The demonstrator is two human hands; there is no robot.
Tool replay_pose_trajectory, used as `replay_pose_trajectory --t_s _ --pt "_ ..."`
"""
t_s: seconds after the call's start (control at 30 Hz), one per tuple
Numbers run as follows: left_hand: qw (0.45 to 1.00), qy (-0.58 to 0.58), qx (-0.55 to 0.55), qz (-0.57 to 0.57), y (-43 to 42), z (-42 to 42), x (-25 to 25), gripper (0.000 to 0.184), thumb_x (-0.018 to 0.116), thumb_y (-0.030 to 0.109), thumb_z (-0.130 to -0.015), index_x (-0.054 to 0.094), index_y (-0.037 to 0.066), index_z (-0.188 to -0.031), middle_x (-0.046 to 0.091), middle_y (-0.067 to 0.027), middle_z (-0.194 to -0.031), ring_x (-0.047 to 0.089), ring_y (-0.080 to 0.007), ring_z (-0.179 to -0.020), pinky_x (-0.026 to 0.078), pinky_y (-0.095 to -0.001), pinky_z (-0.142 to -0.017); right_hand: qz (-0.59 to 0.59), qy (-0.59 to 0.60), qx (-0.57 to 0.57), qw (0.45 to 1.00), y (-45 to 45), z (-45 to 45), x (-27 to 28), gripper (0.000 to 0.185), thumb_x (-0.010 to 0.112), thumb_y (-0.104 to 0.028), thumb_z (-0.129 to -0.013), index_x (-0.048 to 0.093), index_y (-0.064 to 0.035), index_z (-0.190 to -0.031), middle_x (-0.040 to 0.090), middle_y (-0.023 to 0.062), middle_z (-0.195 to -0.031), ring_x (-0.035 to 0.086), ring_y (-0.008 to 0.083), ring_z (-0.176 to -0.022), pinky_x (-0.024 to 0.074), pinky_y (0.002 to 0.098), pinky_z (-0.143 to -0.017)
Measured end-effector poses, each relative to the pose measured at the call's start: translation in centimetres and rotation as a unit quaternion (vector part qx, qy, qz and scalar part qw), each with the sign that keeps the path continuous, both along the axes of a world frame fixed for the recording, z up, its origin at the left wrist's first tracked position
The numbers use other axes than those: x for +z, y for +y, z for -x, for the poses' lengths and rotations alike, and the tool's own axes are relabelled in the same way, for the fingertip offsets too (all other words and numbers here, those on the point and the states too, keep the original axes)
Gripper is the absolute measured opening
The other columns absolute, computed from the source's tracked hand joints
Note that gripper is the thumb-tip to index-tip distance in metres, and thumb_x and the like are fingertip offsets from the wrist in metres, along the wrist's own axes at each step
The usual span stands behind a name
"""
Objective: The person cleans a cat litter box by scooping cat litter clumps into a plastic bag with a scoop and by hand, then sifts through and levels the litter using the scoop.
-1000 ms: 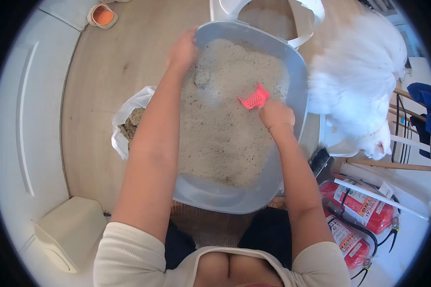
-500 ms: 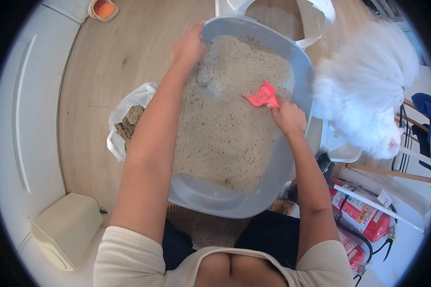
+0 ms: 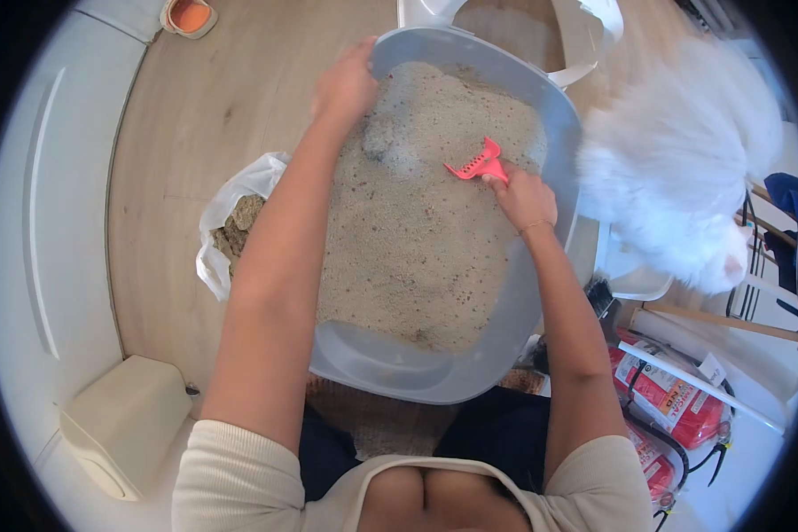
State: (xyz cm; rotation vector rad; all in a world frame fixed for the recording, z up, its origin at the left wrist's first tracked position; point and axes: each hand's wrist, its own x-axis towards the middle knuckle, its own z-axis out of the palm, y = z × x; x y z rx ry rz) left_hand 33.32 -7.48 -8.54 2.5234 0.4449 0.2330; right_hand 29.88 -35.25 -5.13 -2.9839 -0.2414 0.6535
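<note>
A grey litter box [image 3: 399, 381] full of sandy, speckled litter [image 3: 417, 257] lies in front of me. My left hand [image 3: 344, 87] grips its far left rim, with part of the fingers hidden. In my right hand [image 3: 527, 200] is the handle of a pink slotted litter scoop [image 3: 481, 163]. The scoop is over the right half of the litter, tilted so that its slots show edge-on. I cannot tell whether it touches the surface. Left of the box, partly behind my left forearm, sits a white plastic bag [image 3: 213, 264] holding brown-grey clumps [image 3: 242, 217].
A fluffy white cat [image 3: 674, 168] is close to the box's right side. Red fire extinguishers [image 3: 674, 399] lie at the lower right. A white frame [image 3: 598, 40] adjoins the far rim. At left are a beige box [image 3: 129, 426] and a white door [image 3: 44, 222].
My right hand has moved slightly left and away from me, and the scoop has turned to a steeper tilt. My left hand has stayed at the rim.
</note>
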Motion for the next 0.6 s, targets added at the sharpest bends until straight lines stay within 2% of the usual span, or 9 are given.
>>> replay_pose_trajectory --t_s 0.07,0.27,0.37,0.47,0.6 --pt "1.000 0.031 0.000 0.002 -0.3 0.1 0.7 0.050 0.048 0.010 -0.081 0.044 0.020 -0.129 0.051 -0.0044 -0.125 0.055 -0.0274 -0.105 0.045 -0.0391 -0.087 0.011 0.013 -0.022 1.000 0.3 0.2 0.1 0.046 0.053 -0.049 -0.083 0.056 -0.0203 -0.118 0.064 0.0162 -0.094 0.060 0.0348 -0.090 0.0473 0.0436 -0.077" --pt "1.000 0.014 0.005 -0.008 -0.5 0.0 0.3 0.048 0.047 0.009 -0.081 0.045 0.020 -0.128 0.051 -0.0045 -0.125 0.056 -0.0285 -0.105 0.045 -0.0396 -0.087 -0.043 -0.017 -0.045 0.998 1.0 0.8 -1.4 0.044 0.054 -0.048 -0.083 0.057 -0.0188 -0.116 0.064 0.0168 -0.095 0.060 0.0353 -0.090 0.0473 0.0438 -0.077" --pt "1.000 -0.006 0.010 0.008 -0.5 -0.1 0.1 0.048 0.047 0.009 -0.081 0.046 0.020 -0.128 0.052 -0.0062 -0.124 0.056 -0.0299 -0.103 0.045 -0.0402 -0.087 -0.083 -0.023 -0.037 0.996 2.0 0.7 -2.1 0.044 0.055 -0.046 -0.083 0.057 -0.0181 -0.116 0.063 0.0176 -0.096 0.060 0.0356 -0.090 0.0467 0.0446 -0.076" --pt "0.999 0.026 -0.007 0.027 -0.2 0.0 0.5 0.048 0.046 0.008 -0.081 0.046 0.020 -0.127 0.053 -0.0083 -0.122 0.056 -0.0307 -0.103 0.045 -0.0405 -0.087 -0.150 -0.003 -0.092 0.984 5.2 1.5 -3.6 0.043 0.054 -0.043 -0.084 0.056 -0.0152 -0.116 0.063 0.0183 -0.095 0.060 0.0363 -0.089 0.0462 0.0454 -0.075" --pt "0.999 -0.021 -0.023 -0.034 1.5 -0.5 -0.6 0.048 0.045 0.009 -0.081 0.046 0.022 -0.127 0.056 -0.0099 -0.117 0.057 -0.0314 -0.100 0.045 -0.0408 -0.085 -0.162 -0.002 -0.130 0.978 9.6 1.2 -4.7 0.041 0.052 -0.039 -0.086 0.052 -0.0161 -0.120 0.064 0.0188 -0.092 0.061 0.0369 -0.085 0.0476 0.0451 -0.072"
